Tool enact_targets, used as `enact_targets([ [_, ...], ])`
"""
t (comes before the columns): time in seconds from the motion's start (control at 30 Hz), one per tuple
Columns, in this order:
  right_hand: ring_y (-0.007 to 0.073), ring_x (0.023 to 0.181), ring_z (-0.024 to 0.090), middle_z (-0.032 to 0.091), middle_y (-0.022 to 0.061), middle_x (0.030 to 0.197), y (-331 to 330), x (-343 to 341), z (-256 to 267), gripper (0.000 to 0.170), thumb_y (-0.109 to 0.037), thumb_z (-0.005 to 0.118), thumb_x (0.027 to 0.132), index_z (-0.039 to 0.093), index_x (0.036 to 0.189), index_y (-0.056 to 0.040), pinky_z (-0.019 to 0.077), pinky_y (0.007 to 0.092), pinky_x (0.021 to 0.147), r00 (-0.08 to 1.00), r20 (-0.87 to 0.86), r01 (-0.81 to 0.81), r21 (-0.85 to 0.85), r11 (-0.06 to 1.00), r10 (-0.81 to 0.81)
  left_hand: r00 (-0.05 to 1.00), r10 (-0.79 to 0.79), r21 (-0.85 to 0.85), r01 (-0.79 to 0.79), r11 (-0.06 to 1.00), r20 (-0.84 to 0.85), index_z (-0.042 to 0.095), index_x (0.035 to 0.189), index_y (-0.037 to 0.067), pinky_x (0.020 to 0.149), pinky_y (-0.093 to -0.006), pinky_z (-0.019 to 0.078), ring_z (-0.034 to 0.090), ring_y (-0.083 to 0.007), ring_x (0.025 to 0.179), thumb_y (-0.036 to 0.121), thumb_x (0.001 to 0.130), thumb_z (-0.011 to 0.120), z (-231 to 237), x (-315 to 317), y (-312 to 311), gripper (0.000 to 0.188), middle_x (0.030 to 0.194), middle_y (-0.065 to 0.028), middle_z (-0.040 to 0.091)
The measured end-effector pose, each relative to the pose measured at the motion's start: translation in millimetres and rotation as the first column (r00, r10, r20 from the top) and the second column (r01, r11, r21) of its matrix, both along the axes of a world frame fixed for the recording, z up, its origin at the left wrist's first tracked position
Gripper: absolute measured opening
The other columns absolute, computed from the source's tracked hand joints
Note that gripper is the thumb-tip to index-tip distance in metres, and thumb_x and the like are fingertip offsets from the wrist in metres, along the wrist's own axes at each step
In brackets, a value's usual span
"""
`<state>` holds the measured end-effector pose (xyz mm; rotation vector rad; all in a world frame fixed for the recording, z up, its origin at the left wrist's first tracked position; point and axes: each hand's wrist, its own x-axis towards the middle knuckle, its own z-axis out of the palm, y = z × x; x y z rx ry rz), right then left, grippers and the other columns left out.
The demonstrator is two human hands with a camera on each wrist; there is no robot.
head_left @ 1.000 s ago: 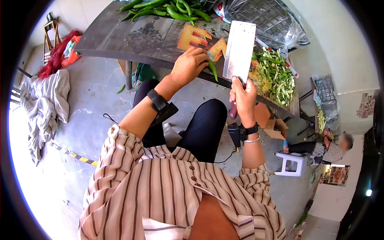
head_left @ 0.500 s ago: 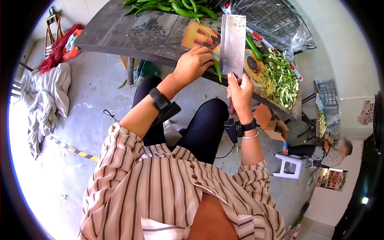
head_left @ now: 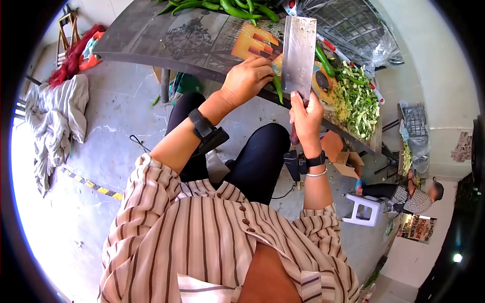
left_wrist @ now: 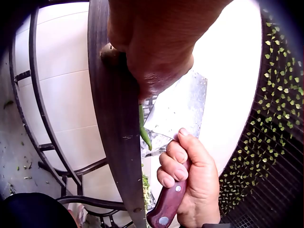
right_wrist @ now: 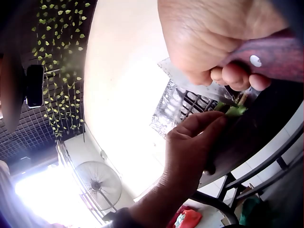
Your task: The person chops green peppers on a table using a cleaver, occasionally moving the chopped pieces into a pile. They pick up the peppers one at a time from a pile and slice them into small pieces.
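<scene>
At the table's near edge my left hand (head_left: 248,78) pinches a green chili pepper (head_left: 278,91), whose tip sticks out past the fingers. My right hand (head_left: 307,118) grips a cleaver (head_left: 299,53) by its dark red handle (left_wrist: 168,206). Its broad blade points away from me, just right of the held pepper. In the left wrist view, the pepper's tip hangs beside the table edge. Right of the blade lies a whole green pepper (head_left: 325,61), next to a heap of chopped peppers (head_left: 356,103).
Several whole green peppers lie piled at the back of the grey table (head_left: 146,43). A plastic-covered rack (head_left: 343,28) stands behind. An open cardboard box (head_left: 348,162) sits on the floor at right. Farther off, a person sits near a white stool (head_left: 362,209).
The cleaver has shifted left toward the held pepper, and its blade has turned, uncovering more of the whole pepper on its right. My left hand keeps its pinch near the table edge.
</scene>
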<state>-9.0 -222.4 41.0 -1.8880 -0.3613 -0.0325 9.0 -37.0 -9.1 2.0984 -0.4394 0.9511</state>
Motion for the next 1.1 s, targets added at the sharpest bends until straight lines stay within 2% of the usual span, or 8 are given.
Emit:
enact_targets([
  [0.2, 0.0064, 0.048, 0.046, 0.053, 0.0002, 0.058, -5.0, 6.8, -7.0, 0.018, -0.014, 0.061, 0.091, 0.057, 0.085, 0.0019, 0.0373, 0.026, 0.044, 0.996, 0.083, 0.022, -0.118, 0.993, -0.012, 1.0, -0.006, -0.007, 0.006, 1.0, -0.002, 0.066, 0.084, 0.008, 0.075, -0.0341, 0.051, 0.061, -0.0258, 0.087, 0.009, 0.075, 0.068, 0.0, 0.6, -0.2, 0.01, 0.091, -0.004, 0.064],
  [0.37, 0.0116, 0.051, 0.05, 0.058, 0.0061, 0.061, -8.4, 12.8, -10.5, 0.018, -0.014, 0.061, 0.091, 0.057, 0.087, 0.0027, 0.042, 0.0293, 0.049, 0.986, 0.162, 0.008, -0.196, 0.981, 0.024, 1.0, -0.013, -0.01, 0.013, 1.0, -0.02, 0.066, 0.084, 0.008, 0.074, -0.0336, 0.0511, 0.061, -0.0252, 0.088, 0.009, 0.075, 0.067, -1.5, 1.2, 0.6, 0.009, 0.091, -0.0032, 0.064],
  [0.67, 0.015, 0.051, 0.052, 0.057, 0.009, 0.06, -6.6, 20.7, -8.4, 0.019, -0.015, 0.061, 0.09, 0.057, 0.086, 0.0023, 0.0432, 0.0307, 0.05, 0.985, 0.166, -0.006, -0.247, 0.969, 0.048, 1.0, 0.005, 0.019, -0.004, 1.0, -0.017, 0.067, 0.083, 0.007, 0.075, -0.032, 0.0512, 0.061, -0.0231, 0.089, 0.008, 0.075, 0.066, -2.1, 1.1, 0.5, 0.008, 0.092, -0.002, 0.064],
  [0.87, 0.0145, 0.05, 0.051, 0.056, 0.0085, 0.06, -8.9, 24.6, -6.9, 0.019, -0.016, 0.061, 0.09, 0.057, 0.085, 0.0023, 0.0423, 0.0307, 0.05, 0.988, 0.141, -0.023, -0.291, 0.956, 0.067, 0.999, 0.023, 0.055, -0.021, 0.998, -0.045, 0.066, 0.089, 0.008, 0.076, -0.0321, 0.0514, 0.061, -0.0246, 0.092, 0.007, 0.075, 0.066, 1.6, -0.5, 0.4, 0.014, 0.097, -0.0043, 0.064],
  [0.93, 0.0137, 0.05, 0.05, 0.056, 0.0081, 0.06, -9.1, 25.0, -8.4, 0.019, -0.016, 0.061, 0.09, 0.057, 0.086, 0.0023, 0.0418, 0.0303, 0.05, 0.985, 0.157, -0.027, -0.269, 0.963, 0.072, 1.0, -0.01, -0.127, 0.007, 0.992, -0.029, 0.066, 0.092, 0.009, 0.081, -0.0348, 0.0487, 0.058, -0.0275, 0.096, 0.008, 0.073, 0.067, 5.0, -0.7, 1.8, 0.02, 0.1, -0.0058, 0.063],
  [0.97, 0.0129, 0.05, 0.049, 0.056, 0.0076, 0.06, -8.9, 25.5, -9.1, 0.018, -0.016, 0.061, 0.09, 0.058, 0.086, 0.0022, 0.0414, 0.0299, 0.049, 0.983, 0.169, -0.032, -0.246, 0.969, 0.076, 1.0, -0.01, -0.127, 0.006, 0.992, -0.027, 0.066, 0.092, 0.009, 0.081, -0.0348, 0.0487, 0.058, -0.0275, 0.096, 0.008, 0.073, 0.067, 6.6, 0.6, 3.9, 0.02, 0.1, -0.0058, 0.063],
  [1.03, 0.0124, 0.051, 0.049, 0.056, 0.007, 0.06, -9.5, 26.9, -8.6, 0.018, -0.015, 0.06, 0.09, 0.058, 0.087, 0.0021, 0.0413, 0.0296, 0.049, 0.985, 0.151, -0.041, -0.23, 0.972, 0.077, 0.974, 0.223, 0.025, -0.222, 0.975, -0.043, 0.067, 0.097, 0.015, 0.08, -0.0374, 0.044, 0.054, -0.0269, 0.096, 0.009, 0.07, 0.068, 19.1, 0.2, 12.0, 0.028, 0.096, -0.0038, 0.06],
  [1.1, 0.0118, 0.051, 0.049, 0.055, 0.0065, 0.06, -10.5, 26.2, -8.5, 0.018, -0.015, 0.06, 0.09, 0.058, 0.087, 0.0021, 0.0413, 0.0294, 0.049, 0.988, 0.133, -0.051, -0.217, 0.975, 0.081, 0.967, 0.231, 0.005, -0.232, 0.973, -0.11, 0.07, 0.097, 0.018, 0.083, -0.0377, 0.0406, 0.053, -0.025, 0.1, 0.009, 0.069, 0.067, 21.9, 6.2, 20.0, 0.03, 0.101, -0.0007, 0.062],
])
